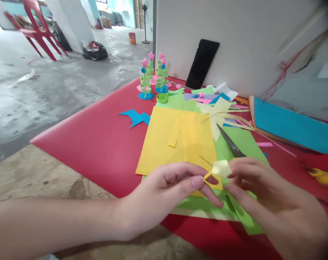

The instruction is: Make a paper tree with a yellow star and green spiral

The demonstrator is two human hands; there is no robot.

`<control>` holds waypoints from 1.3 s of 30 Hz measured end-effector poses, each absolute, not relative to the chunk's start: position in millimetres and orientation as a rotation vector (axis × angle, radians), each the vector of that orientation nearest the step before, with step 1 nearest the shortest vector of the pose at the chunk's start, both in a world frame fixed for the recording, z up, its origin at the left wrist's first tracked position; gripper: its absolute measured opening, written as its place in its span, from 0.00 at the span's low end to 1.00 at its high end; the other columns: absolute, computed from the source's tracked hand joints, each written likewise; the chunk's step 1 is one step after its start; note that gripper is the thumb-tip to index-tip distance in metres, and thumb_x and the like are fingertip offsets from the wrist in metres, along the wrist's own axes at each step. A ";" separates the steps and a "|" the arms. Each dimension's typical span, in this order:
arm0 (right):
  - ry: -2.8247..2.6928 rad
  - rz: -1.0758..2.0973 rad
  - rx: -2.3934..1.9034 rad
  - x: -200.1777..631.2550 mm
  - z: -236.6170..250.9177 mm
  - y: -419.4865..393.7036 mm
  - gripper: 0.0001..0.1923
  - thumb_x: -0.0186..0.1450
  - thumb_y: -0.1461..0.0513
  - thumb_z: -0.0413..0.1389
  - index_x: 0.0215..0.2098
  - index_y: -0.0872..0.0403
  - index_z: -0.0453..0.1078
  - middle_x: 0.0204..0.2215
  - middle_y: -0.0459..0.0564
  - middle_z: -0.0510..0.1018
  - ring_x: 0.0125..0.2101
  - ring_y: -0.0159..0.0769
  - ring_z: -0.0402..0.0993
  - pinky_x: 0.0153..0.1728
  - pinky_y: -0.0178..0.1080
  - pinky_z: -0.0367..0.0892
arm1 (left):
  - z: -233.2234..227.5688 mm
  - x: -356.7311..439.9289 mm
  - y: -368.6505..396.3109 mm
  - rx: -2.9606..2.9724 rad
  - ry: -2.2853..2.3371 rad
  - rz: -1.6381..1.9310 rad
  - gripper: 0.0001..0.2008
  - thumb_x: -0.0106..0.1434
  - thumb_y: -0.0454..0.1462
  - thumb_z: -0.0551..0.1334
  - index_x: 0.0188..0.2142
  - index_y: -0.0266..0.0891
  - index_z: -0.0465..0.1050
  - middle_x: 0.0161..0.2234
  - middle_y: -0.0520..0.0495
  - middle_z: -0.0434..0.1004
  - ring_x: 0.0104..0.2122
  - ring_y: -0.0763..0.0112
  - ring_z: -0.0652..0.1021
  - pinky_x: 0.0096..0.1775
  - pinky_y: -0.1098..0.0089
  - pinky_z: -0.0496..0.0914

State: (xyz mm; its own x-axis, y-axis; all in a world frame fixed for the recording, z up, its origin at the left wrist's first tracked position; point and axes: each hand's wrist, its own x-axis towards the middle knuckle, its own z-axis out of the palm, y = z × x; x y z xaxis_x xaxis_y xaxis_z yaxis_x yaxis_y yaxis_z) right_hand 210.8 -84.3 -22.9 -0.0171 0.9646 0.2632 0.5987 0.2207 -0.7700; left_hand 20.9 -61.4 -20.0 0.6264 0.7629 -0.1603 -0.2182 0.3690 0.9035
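Observation:
Between thumb and fingers, my left hand pinches a thin rolled yellow paper stick. A pale yellow folded paper piece is at the stick's upper end, slightly blurred. The curled fingers of my right hand grip that piece's right edge. Beneath both hands lie yellow paper and green paper sheets. A cut yellow strip rests on the yellow sheet. Dark-bladed scissors lie just beyond my right hand, their handles partly hidden by it.
Small paper trees with pink stars stand at the back of the red table. A phone leans on the wall. Blue scraps, paper cuttings, a blue stack and a yellow-handled tool lie around.

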 end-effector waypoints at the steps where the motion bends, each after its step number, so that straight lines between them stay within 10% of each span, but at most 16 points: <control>1: -1.704 0.644 -1.447 208.2 -19.9 -82.6 0.04 0.55 0.59 0.58 0.31 0.46 0.69 0.32 0.44 0.72 0.28 0.31 0.72 0.19 0.26 0.67 | -20.1 21.6 -61.0 1.011 0.649 0.687 0.08 0.64 0.35 0.52 0.35 0.37 0.69 0.32 0.49 0.79 0.39 0.74 0.76 0.45 0.73 0.66; 19: -1.419 1.188 -1.273 198.4 -2.2 -74.9 0.09 0.54 0.56 0.58 0.28 0.52 0.74 0.26 0.46 0.72 0.21 0.27 0.62 0.19 0.29 0.60 | -10.3 45.1 -55.7 1.026 0.827 0.886 0.07 0.57 0.39 0.60 0.28 0.37 0.74 0.44 0.48 0.67 0.49 0.66 0.64 0.51 0.67 0.58; 24: -1.327 1.324 -1.190 199.9 6.8 -80.8 0.11 0.56 0.57 0.55 0.33 0.53 0.74 0.13 0.39 0.59 0.14 0.22 0.53 0.14 0.27 0.52 | 2.7 54.7 -52.1 1.060 0.682 0.838 0.09 0.57 0.39 0.60 0.25 0.36 0.74 0.38 0.49 0.67 0.35 0.73 0.68 0.42 0.70 0.63; 39: -1.206 1.265 -1.009 206.6 31.9 -95.8 0.02 0.56 0.62 0.58 0.26 0.51 0.70 0.16 0.39 0.72 0.11 0.19 0.62 0.12 0.20 0.60 | 38.6 60.0 -36.7 1.218 0.441 1.069 0.13 0.64 0.35 0.52 0.44 0.44 0.71 0.46 0.52 0.75 0.52 0.71 0.68 0.54 0.69 0.59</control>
State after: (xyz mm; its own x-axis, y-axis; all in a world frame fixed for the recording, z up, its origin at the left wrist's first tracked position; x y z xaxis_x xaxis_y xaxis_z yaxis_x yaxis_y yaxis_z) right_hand 206.6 -95.8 31.9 -0.0747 0.9931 0.0899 -0.1369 0.0791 -0.9874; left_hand 60.0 -36.7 38.6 0.4744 0.8439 0.2504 -0.4217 -0.0318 0.9062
